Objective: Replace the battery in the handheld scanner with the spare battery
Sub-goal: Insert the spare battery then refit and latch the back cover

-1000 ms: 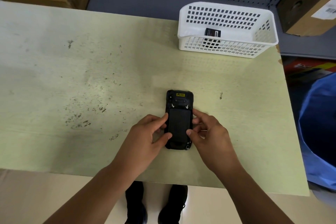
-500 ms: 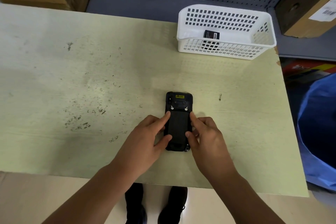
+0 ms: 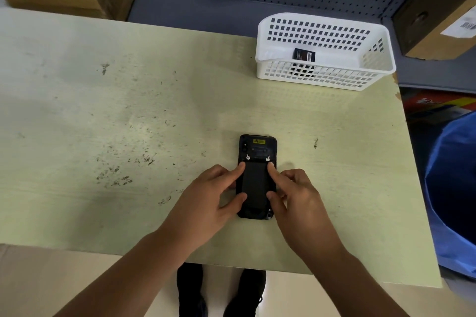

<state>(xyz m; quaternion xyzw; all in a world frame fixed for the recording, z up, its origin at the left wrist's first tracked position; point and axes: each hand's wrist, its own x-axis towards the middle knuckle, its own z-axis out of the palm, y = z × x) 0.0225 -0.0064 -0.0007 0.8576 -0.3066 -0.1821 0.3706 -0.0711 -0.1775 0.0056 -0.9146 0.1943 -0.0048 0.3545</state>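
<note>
**Scanner pressed face down on the table**

The handheld scanner [image 3: 257, 177] is laid face down on the pale green table [image 3: 128, 110], gripped at both long edges by the left hand [image 3: 206, 203] and right hand [image 3: 298, 201], forefingers set on its back cover. The spare battery [image 3: 304, 55] is seen in the white basket [image 3: 365, 80], well apart.

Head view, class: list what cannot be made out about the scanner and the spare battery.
- Scanner: front faces the table; sides covered by left hand and right hand.
- Spare battery: label too small; lower part screened by the basket wall.
- Yellow sticker: too small.
</note>
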